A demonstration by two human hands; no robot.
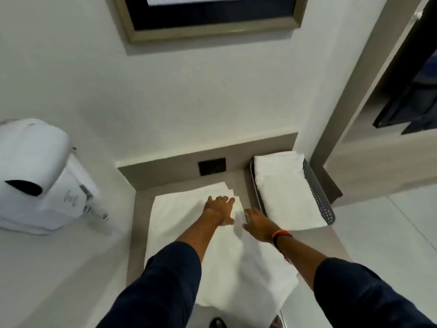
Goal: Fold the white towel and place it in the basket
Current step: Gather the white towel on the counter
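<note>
Towel (189, 223) lies on the counter (139, 209) just left of the basket (316, 185), left hand (218, 210) spread flat on its staggered far corners, right hand (259, 224) open at the right edge; risk: loose layers slide apart when lifted.

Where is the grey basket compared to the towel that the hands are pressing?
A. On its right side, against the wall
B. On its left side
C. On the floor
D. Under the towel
A: the basket stands right of the flat towel, by the wall, already holding folded white towels.
</note>
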